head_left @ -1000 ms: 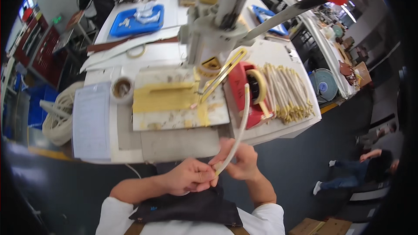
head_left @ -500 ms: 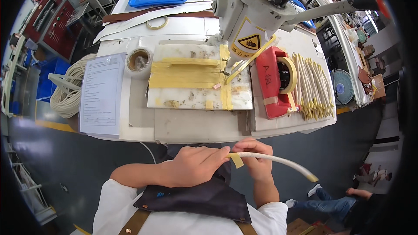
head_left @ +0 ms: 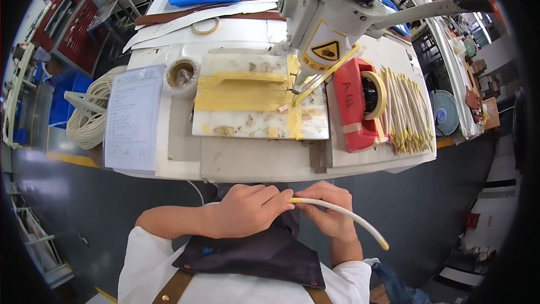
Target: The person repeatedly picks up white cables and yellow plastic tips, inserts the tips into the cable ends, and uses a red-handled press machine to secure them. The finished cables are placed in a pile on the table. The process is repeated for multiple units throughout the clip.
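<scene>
A short length of white cord (head_left: 355, 218) curves out to the right across the front of my body. Its far tip is bound in yellow tape. The other end also wears yellow tape (head_left: 296, 200), pinched between the fingertips of my left hand (head_left: 247, 211). Close beside it, my right hand (head_left: 331, 209) grips the cord with thumb and fingers. Both hands are closed and nearly touch each other, just off the table's front edge. The very end of the cord is hidden by the left fingers.
On the white table (head_left: 185, 169), a press machine (head_left: 315, 28) with a warning sign stands over a taped slab (head_left: 259, 126). Right of it are a red tape dispenser (head_left: 347, 107) and several cut cords (head_left: 408, 112). A paper sheet (head_left: 133, 118) and coiled cord (head_left: 87, 124) lie left.
The loose tape flap that hung from the cord now lies wrapped round it. The cord's free end has swung down and left. The person at lower right has mostly left the view.
</scene>
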`<state>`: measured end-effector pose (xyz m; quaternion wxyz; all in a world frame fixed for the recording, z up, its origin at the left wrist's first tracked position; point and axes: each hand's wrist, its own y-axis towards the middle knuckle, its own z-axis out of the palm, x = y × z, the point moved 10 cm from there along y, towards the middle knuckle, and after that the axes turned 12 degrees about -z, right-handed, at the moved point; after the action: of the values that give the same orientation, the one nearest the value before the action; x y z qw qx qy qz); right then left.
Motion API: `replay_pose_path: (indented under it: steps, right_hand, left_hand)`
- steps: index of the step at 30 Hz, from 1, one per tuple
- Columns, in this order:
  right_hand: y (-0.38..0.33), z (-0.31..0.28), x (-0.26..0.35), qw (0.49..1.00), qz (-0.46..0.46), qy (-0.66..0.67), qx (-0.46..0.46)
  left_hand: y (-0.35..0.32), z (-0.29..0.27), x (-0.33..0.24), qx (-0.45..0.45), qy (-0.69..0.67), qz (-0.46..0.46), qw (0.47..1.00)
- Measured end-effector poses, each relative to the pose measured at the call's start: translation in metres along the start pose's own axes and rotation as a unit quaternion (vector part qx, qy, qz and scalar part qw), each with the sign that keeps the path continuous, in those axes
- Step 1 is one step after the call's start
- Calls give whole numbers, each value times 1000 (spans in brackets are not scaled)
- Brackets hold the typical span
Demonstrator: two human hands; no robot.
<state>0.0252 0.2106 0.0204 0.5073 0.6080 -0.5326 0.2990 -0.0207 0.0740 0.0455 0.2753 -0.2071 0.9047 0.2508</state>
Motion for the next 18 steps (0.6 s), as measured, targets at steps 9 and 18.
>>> replay_pose_path:
  steps: [9,18]
  right_hand:
    - [6,2,25,985,-121,-108,61]
    - [-3,7,3,974,-215,63,32]
  left_hand:
    - [-9,45,30,154,-456,-202,853]
    - [-60,112,11,369,-763,-422,322]
